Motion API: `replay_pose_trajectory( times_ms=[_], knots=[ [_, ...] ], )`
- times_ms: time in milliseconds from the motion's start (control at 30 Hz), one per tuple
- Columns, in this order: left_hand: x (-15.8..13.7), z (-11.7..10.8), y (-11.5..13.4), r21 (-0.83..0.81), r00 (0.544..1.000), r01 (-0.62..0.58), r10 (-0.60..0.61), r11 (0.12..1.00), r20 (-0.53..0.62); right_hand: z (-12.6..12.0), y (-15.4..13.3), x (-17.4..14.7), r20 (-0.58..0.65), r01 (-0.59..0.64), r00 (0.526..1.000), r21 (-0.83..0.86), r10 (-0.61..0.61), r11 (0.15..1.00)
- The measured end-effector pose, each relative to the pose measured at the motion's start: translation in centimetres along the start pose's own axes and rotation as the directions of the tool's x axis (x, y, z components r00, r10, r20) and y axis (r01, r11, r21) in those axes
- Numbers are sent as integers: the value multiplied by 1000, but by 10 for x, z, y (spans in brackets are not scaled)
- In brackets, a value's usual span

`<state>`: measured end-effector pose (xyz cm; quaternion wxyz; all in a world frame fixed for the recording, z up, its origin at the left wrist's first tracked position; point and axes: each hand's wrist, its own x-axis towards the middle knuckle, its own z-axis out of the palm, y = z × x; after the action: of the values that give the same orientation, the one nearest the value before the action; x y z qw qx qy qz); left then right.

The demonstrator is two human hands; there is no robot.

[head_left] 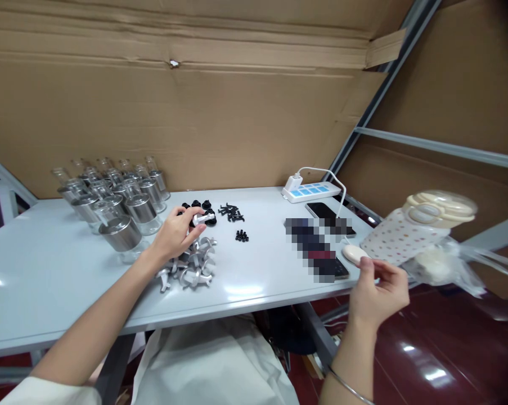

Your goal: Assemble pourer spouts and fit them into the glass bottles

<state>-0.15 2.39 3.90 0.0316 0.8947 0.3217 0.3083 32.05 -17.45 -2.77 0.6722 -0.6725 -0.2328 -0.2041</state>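
My left hand (175,232) is closed in a pinch on a small silver fitting (203,218), held over the table. Just below it lies a heap of silver winged fittings (193,271). Black round caps (196,204) sit behind the fingers, partly covered by them. To their right are thin black pieces (232,212) and a cluster of tiny black cylinders (242,235). My right hand (378,289) is raised at the table's right front edge, thumb and fingertips pressed together. Its fingertips appear beside a white oval object (355,254); whether anything is between them cannot be made out.
Several glass bottles with metal bands (142,209) stand at the left of the white table (254,264). A power strip (313,192) with a plugged-in charger, a phone (321,212) and a blurred-out device (342,269) lie right. A dotted jug (399,236) and plastic bag (443,267) stand beyond.
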Motion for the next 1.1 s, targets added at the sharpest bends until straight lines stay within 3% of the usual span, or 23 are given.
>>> replay_pose_trajectory(
  times_ms=[67,167,267,400,467,767,1100],
  knots=[
    [0,0,1,-5,1000,2,-2,1000,5,7,-13,-3,-32,45,999,36,-43,998],
    [1,-1,2,-12,1000,-7,7,1000,2,24,-43,-15,222,125,964,114,-148,986],
    [1,-1,2,-10,1000,-20,20,1000,7,43,-75,-40,525,211,805,181,-276,961],
    [1,-1,3,-3,999,-41,41,999,29,66,-93,-74,793,222,521,232,-316,947],
    [1,-1,4,-10,998,-57,57,998,32,74,-91,-83,841,227,454,210,-294,951],
    [2,0,5,-18,994,-102,103,995,43,84,-71,-81,853,255,501,15,-146,967],
    [2,0,6,-7,990,-129,130,992,48,85,-68,-85,837,294,523,-2,-159,956]
  ],
)
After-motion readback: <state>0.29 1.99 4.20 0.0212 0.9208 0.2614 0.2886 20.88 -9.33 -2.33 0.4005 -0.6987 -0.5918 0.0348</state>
